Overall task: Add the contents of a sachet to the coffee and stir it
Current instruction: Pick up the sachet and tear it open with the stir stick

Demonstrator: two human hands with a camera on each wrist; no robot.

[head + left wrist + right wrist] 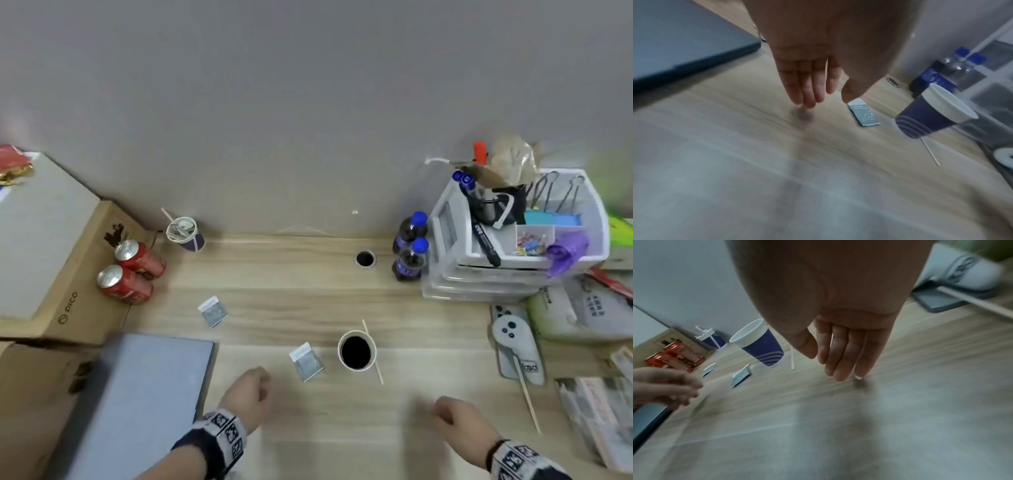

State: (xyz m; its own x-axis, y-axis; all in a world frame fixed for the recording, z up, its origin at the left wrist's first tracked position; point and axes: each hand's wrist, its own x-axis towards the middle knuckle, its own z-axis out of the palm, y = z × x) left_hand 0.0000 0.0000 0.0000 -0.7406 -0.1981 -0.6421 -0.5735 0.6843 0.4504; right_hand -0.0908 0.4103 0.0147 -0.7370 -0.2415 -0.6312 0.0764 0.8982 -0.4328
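We see a dark blue paper cup [356,350] with a white rim standing upright on the worktop, filled with black coffee. Just beside it on the left lies a small flat grey-blue sachet [306,361], unopened. A thin wooden stirrer [373,353] lies against the cup's right side.

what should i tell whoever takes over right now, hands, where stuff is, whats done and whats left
Left hand: empty, fingers relaxed, above the table just short of the near sachet.
Right hand: empty, fingers relaxed, low over the table, nearer the person than the coffee cup.
The cup stands upright and full of dark coffee, sachet lying flat to its left, stir stick on the table against its right side. A second sachet lies further left.
Done: nothing visible; neither sachet is picked up.
Left: pick up a sachet, open it, pour into the coffee, stir with the stick.
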